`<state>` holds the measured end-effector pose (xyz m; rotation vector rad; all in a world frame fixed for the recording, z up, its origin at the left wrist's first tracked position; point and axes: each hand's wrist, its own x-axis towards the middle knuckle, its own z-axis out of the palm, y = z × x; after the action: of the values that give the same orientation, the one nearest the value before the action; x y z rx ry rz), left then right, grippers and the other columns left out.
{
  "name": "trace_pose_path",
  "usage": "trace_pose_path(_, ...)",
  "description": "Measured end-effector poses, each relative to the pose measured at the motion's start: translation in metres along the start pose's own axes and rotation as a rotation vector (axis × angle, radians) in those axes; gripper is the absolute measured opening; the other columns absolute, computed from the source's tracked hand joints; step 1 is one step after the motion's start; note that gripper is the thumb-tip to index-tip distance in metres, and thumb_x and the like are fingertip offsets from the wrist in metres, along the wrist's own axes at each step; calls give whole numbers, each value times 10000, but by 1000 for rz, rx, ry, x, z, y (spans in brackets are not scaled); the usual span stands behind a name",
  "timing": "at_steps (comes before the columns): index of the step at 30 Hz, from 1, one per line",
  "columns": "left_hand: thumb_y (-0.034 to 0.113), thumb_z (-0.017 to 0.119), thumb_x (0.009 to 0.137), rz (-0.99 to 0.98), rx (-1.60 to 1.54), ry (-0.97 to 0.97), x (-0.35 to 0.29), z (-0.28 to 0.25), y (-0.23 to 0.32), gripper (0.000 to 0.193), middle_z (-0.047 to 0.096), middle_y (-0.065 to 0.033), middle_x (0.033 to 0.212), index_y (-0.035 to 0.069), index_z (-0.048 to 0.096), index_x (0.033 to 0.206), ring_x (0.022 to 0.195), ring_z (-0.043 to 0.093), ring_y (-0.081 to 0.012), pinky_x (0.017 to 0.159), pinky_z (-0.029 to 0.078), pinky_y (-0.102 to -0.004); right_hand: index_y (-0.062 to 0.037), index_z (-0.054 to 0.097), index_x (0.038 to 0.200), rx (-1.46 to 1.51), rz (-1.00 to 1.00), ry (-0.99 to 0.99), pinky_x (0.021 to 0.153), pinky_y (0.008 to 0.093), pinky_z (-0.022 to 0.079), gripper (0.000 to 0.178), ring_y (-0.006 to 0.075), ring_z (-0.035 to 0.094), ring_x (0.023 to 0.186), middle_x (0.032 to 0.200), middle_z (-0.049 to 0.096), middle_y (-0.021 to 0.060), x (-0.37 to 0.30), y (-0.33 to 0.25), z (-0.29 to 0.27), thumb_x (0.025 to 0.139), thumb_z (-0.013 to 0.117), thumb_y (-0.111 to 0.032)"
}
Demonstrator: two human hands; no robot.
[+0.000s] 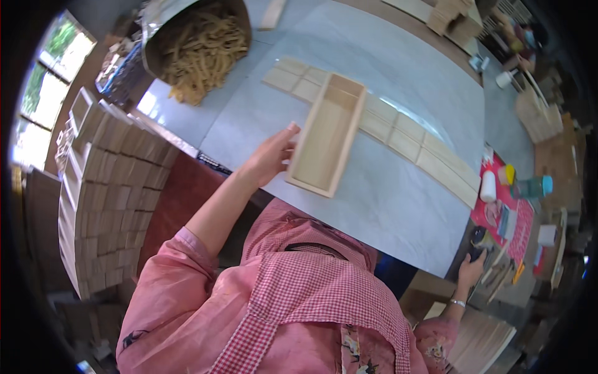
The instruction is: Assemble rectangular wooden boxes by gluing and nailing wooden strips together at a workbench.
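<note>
Many pale wooden boxes (112, 212), stacked in tall columns beyond the left edge of the glossy grey-white table (386, 209). At the surface's far left corner, a wide-mouthed sack (165, 12) of curled yellowish-brown strips (205, 53). Nearer the left edge, bare left hand (273, 157), thumb raised, fingers loosely spread beside the long left wall of an open-topped, rectangular pale wooden tray (324, 137); cannot tell whether touching. Tray lying from near the front edge toward the middle of the surface, crossing a row of flat, pale wooden panels (405, 140), running to the right edge. Off that edge, bare right hand (471, 269), at a small dark object (478, 254); cannot tell whether pinching or only touching. Farther right, white cylinder (488, 187), patterned pink-red cloth (523, 234), teal-capped translucent bottle (531, 188).
</note>
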<state>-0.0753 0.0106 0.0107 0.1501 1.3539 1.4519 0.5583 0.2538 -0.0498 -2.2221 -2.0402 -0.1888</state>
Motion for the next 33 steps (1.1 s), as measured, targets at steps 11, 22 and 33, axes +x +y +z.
trace_pose_path(11,65,603,819,232,174,137,-56,7,-29,595,649,-143,1228,46,593,1414,1118,580,-211,879,514,-301,83,612,1206,497,-295,540,981,486,497,310,461,614,1005,1150,649,296,-31,-21,-46,935,583,-65)
trace_pose_path(22,-41,643,800,1342,-314,1039,-301,-205,130,525,708,-143,1073,-3,632,1323,899,691,-210,762,573,-283,70,625,1087,591,-357,441,871,470,509,228,419,594,876,973,630,258,45,-91,3,913,643,-77)
trace_pose_path(33,12,707,809,654,-272,1630,-295,-367,186,333,719,-251,1056,-136,696,1107,882,720,-297,673,592,-336,10,671,1143,458,-451,362,916,441,504,297,400,629,933,1029,669,246,-7,-147,-19,865,685,-95)
